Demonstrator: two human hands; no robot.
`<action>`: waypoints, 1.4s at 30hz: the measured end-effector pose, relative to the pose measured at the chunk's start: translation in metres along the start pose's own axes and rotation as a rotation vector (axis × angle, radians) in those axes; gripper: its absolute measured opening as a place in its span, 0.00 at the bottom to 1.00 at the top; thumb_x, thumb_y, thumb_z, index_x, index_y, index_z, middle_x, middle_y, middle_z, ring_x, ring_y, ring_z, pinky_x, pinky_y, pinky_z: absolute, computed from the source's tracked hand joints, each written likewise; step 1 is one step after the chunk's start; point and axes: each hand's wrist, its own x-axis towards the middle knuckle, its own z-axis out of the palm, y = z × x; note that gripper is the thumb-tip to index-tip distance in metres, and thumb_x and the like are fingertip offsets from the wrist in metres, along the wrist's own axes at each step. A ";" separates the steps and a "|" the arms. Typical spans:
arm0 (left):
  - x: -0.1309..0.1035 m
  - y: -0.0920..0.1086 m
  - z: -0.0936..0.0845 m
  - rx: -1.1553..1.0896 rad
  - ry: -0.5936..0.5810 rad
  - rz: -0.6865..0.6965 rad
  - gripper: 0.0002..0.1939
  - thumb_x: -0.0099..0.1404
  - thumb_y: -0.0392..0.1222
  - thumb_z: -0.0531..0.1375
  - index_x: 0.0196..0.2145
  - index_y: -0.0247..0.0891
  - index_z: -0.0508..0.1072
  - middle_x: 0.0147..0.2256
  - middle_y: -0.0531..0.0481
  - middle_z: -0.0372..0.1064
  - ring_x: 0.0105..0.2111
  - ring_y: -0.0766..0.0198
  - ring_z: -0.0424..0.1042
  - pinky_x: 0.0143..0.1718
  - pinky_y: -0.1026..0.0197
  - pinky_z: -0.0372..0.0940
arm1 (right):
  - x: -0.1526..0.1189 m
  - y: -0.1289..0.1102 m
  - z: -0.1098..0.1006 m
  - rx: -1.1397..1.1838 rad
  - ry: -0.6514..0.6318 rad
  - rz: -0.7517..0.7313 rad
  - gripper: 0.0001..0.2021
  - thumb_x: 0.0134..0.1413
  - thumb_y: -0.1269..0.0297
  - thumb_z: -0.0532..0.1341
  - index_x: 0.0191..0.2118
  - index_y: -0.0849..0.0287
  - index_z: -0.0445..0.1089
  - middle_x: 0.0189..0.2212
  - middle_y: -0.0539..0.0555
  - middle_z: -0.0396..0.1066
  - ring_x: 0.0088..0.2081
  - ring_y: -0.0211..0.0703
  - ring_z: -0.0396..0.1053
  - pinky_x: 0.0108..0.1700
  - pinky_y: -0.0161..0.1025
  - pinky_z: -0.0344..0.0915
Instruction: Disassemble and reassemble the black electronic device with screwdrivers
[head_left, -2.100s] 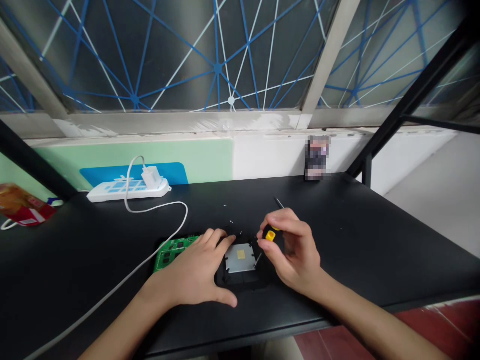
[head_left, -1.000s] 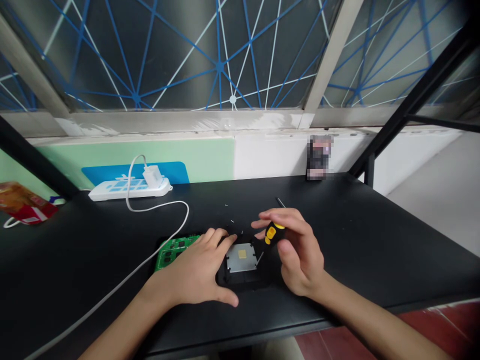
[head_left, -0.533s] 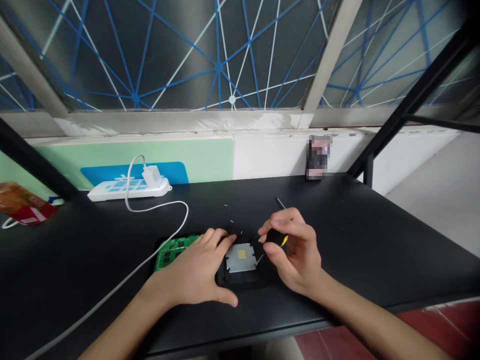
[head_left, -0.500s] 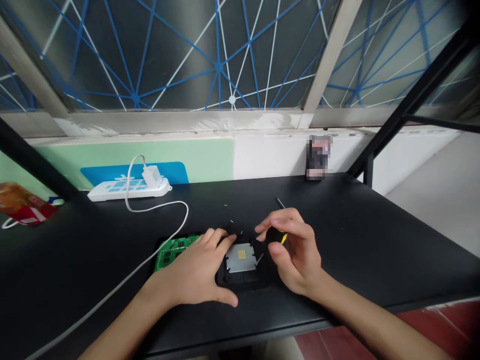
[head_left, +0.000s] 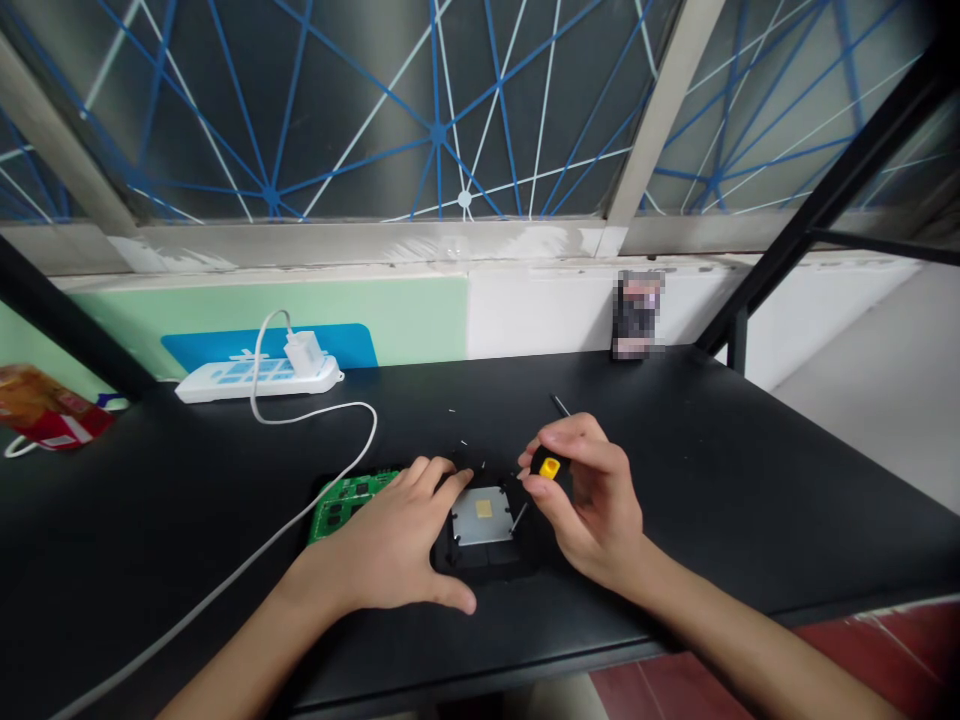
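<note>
My right hand (head_left: 592,500) grips a screwdriver (head_left: 550,467) by its black and yellow handle. The thin shaft slants down to the right edge of a silver metal plate (head_left: 480,522) with a yellowish square in its middle. This plate is set in a black device housing (head_left: 487,558). My left hand (head_left: 397,535) lies flat over the housing's left side, fingers stretched and thumb apart, resting there. Under and beside that hand a green circuit board (head_left: 341,508) shows in part, the rest being covered. Several tiny screws (head_left: 463,442) lie behind the housing.
A white cable (head_left: 360,408) runs from a plug in the power strip (head_left: 259,378) across the black table (head_left: 720,480) and over the board. Behind my right hand lies a thin metal rod (head_left: 559,405), partly hidden. A red and orange packet (head_left: 52,410) sits far left.
The screwdriver handle has turned and tilted in my right hand's fingers, its yellow end now facing me. My left hand has stayed in place.
</note>
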 end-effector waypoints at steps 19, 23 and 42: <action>0.000 -0.002 0.002 -0.015 0.027 0.016 0.54 0.53 0.68 0.69 0.68 0.41 0.54 0.58 0.39 0.60 0.57 0.39 0.61 0.58 0.38 0.61 | -0.001 -0.004 -0.002 0.007 0.029 0.066 0.22 0.60 0.75 0.61 0.58 0.52 0.65 0.43 0.57 0.69 0.42 0.48 0.73 0.37 0.48 0.75; -0.001 -0.001 0.001 -0.029 0.025 0.017 0.54 0.53 0.67 0.69 0.68 0.42 0.54 0.58 0.40 0.60 0.57 0.40 0.61 0.58 0.38 0.62 | 0.001 -0.003 -0.003 -0.033 0.052 0.027 0.23 0.56 0.76 0.65 0.56 0.51 0.66 0.38 0.54 0.67 0.38 0.46 0.69 0.35 0.46 0.72; 0.000 0.000 0.000 -0.003 0.008 0.008 0.55 0.52 0.66 0.70 0.67 0.38 0.54 0.58 0.39 0.59 0.57 0.42 0.60 0.59 0.41 0.61 | 0.001 -0.002 0.000 0.060 0.075 0.000 0.25 0.54 0.78 0.67 0.55 0.51 0.66 0.39 0.53 0.71 0.38 0.44 0.71 0.36 0.46 0.72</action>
